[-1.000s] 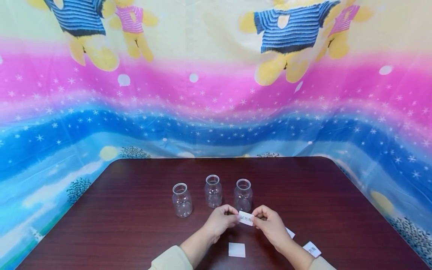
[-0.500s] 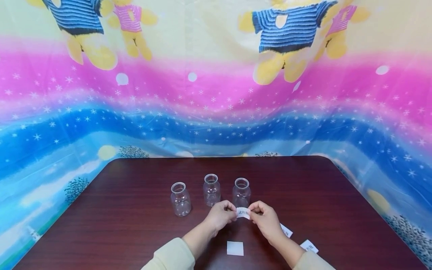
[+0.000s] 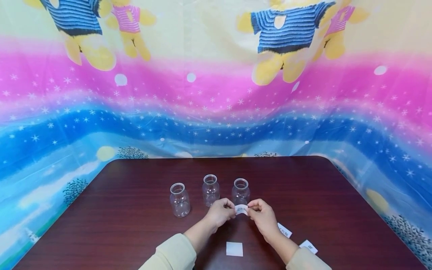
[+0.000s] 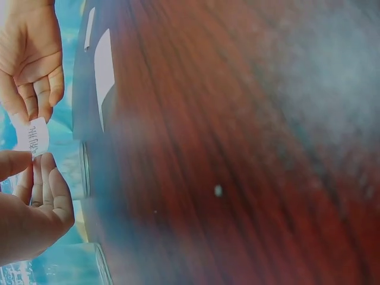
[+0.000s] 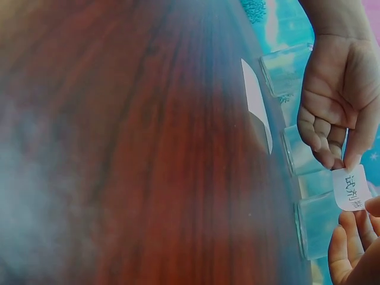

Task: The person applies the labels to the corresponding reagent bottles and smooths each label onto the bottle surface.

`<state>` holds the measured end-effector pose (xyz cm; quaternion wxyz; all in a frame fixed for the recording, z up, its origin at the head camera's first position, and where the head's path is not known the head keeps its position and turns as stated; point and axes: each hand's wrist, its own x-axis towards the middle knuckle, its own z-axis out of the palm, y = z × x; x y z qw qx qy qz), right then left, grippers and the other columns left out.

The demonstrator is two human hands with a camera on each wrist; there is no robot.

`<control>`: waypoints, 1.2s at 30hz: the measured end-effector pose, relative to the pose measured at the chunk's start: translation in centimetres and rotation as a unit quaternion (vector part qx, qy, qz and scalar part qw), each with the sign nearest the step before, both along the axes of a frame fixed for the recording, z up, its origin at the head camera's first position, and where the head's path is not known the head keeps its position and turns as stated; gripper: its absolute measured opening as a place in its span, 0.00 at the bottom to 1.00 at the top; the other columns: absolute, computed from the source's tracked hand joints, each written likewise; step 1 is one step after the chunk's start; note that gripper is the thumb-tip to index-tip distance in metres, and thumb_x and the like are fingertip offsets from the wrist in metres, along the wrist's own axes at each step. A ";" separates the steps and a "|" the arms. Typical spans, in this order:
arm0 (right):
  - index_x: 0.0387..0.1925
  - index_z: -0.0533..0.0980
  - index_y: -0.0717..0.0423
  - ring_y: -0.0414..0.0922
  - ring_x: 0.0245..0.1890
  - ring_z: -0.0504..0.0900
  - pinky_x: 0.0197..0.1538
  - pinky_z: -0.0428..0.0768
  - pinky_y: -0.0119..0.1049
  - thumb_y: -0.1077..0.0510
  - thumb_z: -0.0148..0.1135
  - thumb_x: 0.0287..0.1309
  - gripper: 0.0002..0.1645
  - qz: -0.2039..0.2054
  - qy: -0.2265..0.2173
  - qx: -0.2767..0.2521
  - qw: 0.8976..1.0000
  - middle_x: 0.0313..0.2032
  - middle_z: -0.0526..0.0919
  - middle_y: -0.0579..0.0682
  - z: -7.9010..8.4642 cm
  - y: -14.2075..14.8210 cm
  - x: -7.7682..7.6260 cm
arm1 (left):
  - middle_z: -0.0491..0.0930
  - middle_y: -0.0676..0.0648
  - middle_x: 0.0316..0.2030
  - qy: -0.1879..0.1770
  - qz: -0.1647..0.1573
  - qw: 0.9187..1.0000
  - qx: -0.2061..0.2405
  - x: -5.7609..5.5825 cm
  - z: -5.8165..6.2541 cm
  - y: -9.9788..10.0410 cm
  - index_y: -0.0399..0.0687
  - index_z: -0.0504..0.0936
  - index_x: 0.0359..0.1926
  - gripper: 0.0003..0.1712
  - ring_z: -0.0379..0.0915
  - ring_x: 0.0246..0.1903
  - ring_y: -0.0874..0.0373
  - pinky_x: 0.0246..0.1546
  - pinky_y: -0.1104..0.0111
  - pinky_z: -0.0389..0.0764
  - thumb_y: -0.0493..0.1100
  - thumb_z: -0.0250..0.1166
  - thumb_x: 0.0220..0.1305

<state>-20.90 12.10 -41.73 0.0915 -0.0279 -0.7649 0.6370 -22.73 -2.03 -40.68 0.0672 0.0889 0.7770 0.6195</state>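
Observation:
Between my two hands a small white label (image 3: 241, 209) with dark handwritten characters is stretched and bowed. The left hand (image 3: 218, 215) pinches one end of it between thumb and fingers; the right hand (image 3: 264, 218) pinches the other. In the head view the label overlaps the lower front of the rightmost clear glass jar (image 3: 241, 189). A middle jar (image 3: 210, 187) and a left jar (image 3: 180, 200) stand upright beside it, all without lids. The right wrist view shows the label (image 5: 349, 189) with its writing turned sideways, held at both ends.
A blank white paper square (image 3: 234, 249) lies on the dark red-brown table (image 3: 135, 210) in front of the hands. Two more written labels rest near my right forearm: one label (image 3: 284, 230) by the wrist, another label (image 3: 308, 246) by the sleeve. A patterned curtain (image 3: 209, 93) hangs behind the table.
Both hands have moved the label slightly up toward the right jar. It was flat and tilted a second ago; now it is level and bowed into an arch. Both hands keep their pinch.

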 end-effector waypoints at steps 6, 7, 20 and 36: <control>0.28 0.71 0.69 0.43 0.21 0.70 0.23 0.70 0.31 0.70 0.56 0.45 0.05 -0.006 -0.011 -0.005 1.000 0.20 0.71 0.49 -0.2 0.1 -0.2 | 0.72 0.49 0.16 0.005 0.003 1.000 -0.013 -0.5 -0.4 0.1 0.37 0.72 0.23 0.04 0.69 0.19 0.62 0.20 0.74 0.70 0.27 0.56 0.43; 0.28 0.71 0.69 0.43 0.21 0.70 0.23 0.70 0.31 0.70 0.56 0.45 0.05 -0.008 -0.013 -0.006 1.000 0.20 0.71 0.49 -0.2 0.1 -0.3 | 0.72 0.49 0.16 0.007 0.003 1.000 -0.015 -0.6 -0.4 0.1 0.37 0.72 0.23 0.04 0.69 0.19 0.62 0.20 0.74 0.69 0.27 0.56 0.43; 0.27 0.72 0.68 0.41 0.23 0.73 0.28 0.75 0.30 0.68 0.56 0.42 0.06 -0.014 -0.005 -0.034 0.999 0.21 0.73 0.51 -1.6 0.6 -1.6 | 0.72 0.50 0.17 0.024 0.005 0.999 -0.029 -1.0 -0.5 0.3 0.38 0.72 0.22 0.05 0.70 0.19 0.62 0.20 0.74 0.69 0.27 0.58 0.46; 0.26 0.70 0.72 0.42 0.24 0.75 0.28 0.76 0.33 0.71 0.55 0.45 0.04 -0.005 0.001 -0.041 0.999 0.23 0.74 0.54 -0.8 0.3 -1.5 | 0.75 0.46 0.19 0.022 0.012 0.999 -0.043 -1.2 -0.3 0.3 0.37 0.73 0.24 0.02 0.72 0.20 0.60 0.21 0.72 0.71 0.29 0.59 0.48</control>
